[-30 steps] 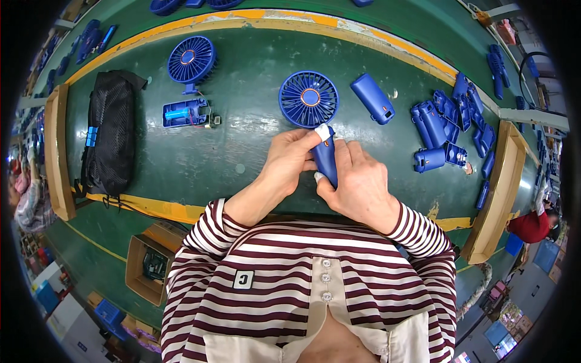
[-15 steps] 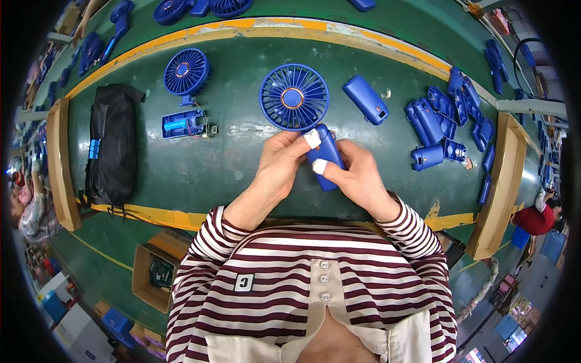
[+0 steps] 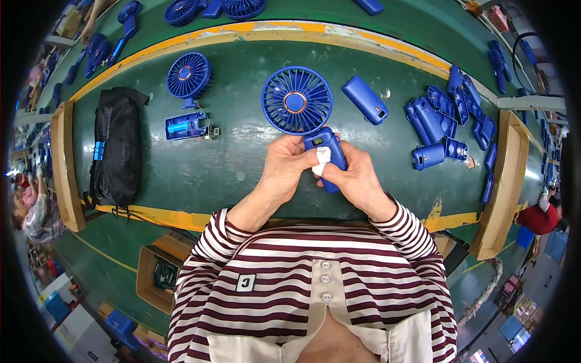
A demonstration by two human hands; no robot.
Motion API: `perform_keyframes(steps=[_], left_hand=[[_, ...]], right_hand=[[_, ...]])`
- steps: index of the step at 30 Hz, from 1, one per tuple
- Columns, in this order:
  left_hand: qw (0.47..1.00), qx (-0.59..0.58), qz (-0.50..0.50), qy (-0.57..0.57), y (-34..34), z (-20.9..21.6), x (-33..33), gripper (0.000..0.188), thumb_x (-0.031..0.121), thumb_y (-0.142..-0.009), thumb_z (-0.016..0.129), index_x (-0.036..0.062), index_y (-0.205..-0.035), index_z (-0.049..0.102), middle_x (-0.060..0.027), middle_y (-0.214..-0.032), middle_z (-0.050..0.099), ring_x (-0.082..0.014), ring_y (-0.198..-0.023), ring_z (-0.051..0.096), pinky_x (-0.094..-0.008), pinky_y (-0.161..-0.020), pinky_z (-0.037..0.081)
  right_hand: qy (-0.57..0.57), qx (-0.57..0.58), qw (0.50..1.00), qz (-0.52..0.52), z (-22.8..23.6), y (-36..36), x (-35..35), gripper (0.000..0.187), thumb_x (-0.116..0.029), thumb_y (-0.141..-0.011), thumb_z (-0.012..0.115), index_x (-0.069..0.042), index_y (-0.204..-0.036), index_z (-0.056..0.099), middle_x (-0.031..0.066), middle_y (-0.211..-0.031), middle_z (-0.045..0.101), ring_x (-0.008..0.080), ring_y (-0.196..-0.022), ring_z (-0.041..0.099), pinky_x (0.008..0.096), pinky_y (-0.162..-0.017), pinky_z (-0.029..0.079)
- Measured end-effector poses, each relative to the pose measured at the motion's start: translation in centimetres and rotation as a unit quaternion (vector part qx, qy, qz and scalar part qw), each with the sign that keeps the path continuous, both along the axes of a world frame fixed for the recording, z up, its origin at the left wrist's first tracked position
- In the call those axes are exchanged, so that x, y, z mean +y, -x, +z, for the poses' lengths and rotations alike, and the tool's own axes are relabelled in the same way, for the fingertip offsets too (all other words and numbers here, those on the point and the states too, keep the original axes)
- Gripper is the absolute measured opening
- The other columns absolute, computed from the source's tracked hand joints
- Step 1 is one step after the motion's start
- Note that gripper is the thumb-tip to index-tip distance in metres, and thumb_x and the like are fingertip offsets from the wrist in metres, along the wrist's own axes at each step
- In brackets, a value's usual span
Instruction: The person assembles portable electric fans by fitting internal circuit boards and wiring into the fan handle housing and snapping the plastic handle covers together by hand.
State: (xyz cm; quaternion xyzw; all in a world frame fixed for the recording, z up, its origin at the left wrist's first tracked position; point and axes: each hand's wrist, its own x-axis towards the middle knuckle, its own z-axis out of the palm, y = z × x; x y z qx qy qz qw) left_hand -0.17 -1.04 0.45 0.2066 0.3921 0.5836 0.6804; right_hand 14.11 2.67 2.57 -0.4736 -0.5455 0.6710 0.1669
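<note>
Between my hands is a blue handheld fan (image 3: 296, 101), its round slatted head pointing away from me and a small display showing on the upper handle. My left hand (image 3: 289, 164) grips the handle from the left, its white-wrapped thumb on the front. From the right, my right hand (image 3: 356, 172) closes around the lower handle, its wrapped thumb meeting the left one. The fingers behind the handle are hidden. A blue handle cover (image 3: 365, 100) lies just to the right of the fan head.
Left of me lie another fan head (image 3: 189, 75), an opened handle shell (image 3: 186, 125) with a battery and wires, and a black mesh pouch (image 3: 117, 148). Several blue casings (image 3: 428, 121) are heaped at the right. Cardboard trays (image 3: 501, 187) edge the bench; fans lie on the strip beyond.
My left thumb has slid down the handle toward my right thumb, uncovering the display. The fan has shifted very slightly in the picture, along with the bench.
</note>
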Motion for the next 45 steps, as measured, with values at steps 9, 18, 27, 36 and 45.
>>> perform_keyframes(steps=[9, 18, 27, 36, 45], left_hand=[[1.000, -0.004, 0.021, 0.013, -0.2, 0.1, 0.4, 0.027, 0.001, -0.079, 0.058, -0.0025, -0.106, 0.056, -0.0078, -0.093, 0.063, -0.0123, -0.076, 0.059, -0.0244, -0.060, 0.049], [0.940, 0.317, -0.020, -0.123, 3.1, -0.1, 4.2, 0.049, 0.009, -0.080, 0.061, 0.0024, -0.126, 0.045, -0.0134, -0.121, 0.053, -0.0219, -0.115, 0.048, -0.0353, -0.097, 0.036], [0.587, 0.787, 0.139, -0.134, 13.0, -2.1, 7.2, 0.036, 0.016, -0.075, 0.062, -0.0011, -0.106, 0.057, -0.0195, -0.115, 0.053, -0.0350, -0.111, 0.047, -0.0406, -0.094, 0.037], [0.541, 0.812, 0.158, -0.151, 16.6, 2.6, 15.0, 0.042, 0.017, -0.072, 0.064, 0.0052, -0.112, 0.054, -0.0178, -0.113, 0.053, -0.0341, -0.106, 0.049, -0.0408, -0.089, 0.040], [0.505, 0.858, -0.094, 0.006, 24.6, 2.4, 26.2, 0.098, 0.022, -0.051, 0.080, 0.0249, -0.135, 0.031, -0.0122, -0.140, 0.027, -0.0338, -0.128, 0.027, -0.0443, -0.102, 0.032]], right_hand=[[0.040, 0.034, 0.998, -0.032, 0.4, 0.3, 0.4, 0.023, -0.008, -0.077, 0.061, 0.007, -0.093, 0.054, 0.0102, -0.076, 0.061, 0.0142, -0.061, 0.059, 0.0249, -0.054, 0.049], [-0.191, -0.016, 0.973, -0.127, 2.9, -3.9, 11.9, 0.024, -0.010, -0.069, 0.063, 0.001, -0.089, 0.058, 0.0077, -0.068, 0.061, 0.0129, -0.054, 0.058, 0.0234, -0.052, 0.045], [-0.498, -0.564, 0.621, -0.218, -2.0, -13.2, 33.8, 0.034, -0.020, -0.078, 0.055, -0.006, -0.108, 0.050, 0.0205, -0.094, 0.055, 0.0381, -0.084, 0.058, 0.0471, -0.072, 0.049], [-0.664, -0.411, 0.616, -0.108, 0.3, 0.6, 30.4, 0.033, -0.032, -0.074, 0.061, -0.004, -0.091, 0.059, 0.0156, -0.092, 0.057, 0.0290, -0.082, 0.057, 0.0399, -0.068, 0.049], [-0.470, -0.301, 0.825, 0.085, 0.9, 16.1, 24.5, 0.088, -0.044, -0.067, 0.069, -0.002, -0.133, 0.029, 0.0249, -0.132, 0.029, 0.0413, -0.119, 0.035, 0.0472, -0.092, 0.038]])
